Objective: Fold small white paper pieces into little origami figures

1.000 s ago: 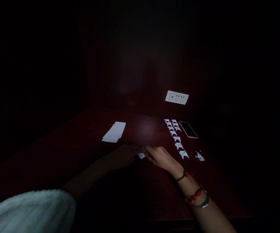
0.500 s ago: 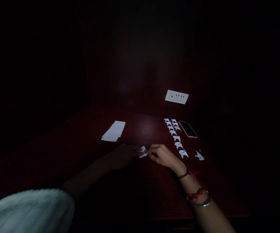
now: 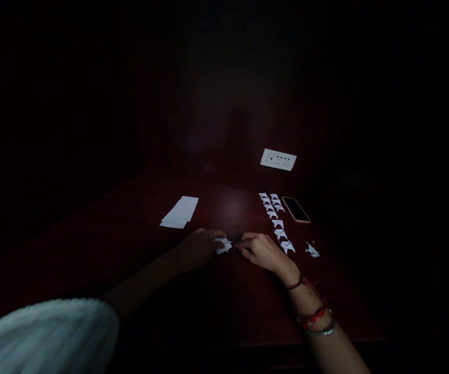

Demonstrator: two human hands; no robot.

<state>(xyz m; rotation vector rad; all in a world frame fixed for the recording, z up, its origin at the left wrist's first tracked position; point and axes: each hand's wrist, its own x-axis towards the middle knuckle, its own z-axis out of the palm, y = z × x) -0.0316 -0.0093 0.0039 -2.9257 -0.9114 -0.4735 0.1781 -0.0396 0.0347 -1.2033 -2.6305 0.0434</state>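
Note:
In the head view a small white folded paper piece [image 3: 224, 245] with pointed corners lies at the middle of the dark red table. My left hand [image 3: 199, 250] is closed on its left side, thumb and fingers at the paper. Just right of the paper, a little apart from its tip, is my right hand [image 3: 261, 251], its fingers pinched together; anything between them is too small or dark to make out. Beyond my right hand run two rows of similar folded paper pieces [image 3: 278, 224].
A stack of white paper sheets [image 3: 181, 212] lies at the left. A phone [image 3: 296, 210] rests right of the rows, with small paper scraps [image 3: 312, 250] nearer to me. A socket panel [image 3: 278, 160] is on the back wall. The surroundings are very dark.
My right fingers have come off the paper piece they were touching. My left hand and the paper have moved slightly left. The whole view has shifted a little.

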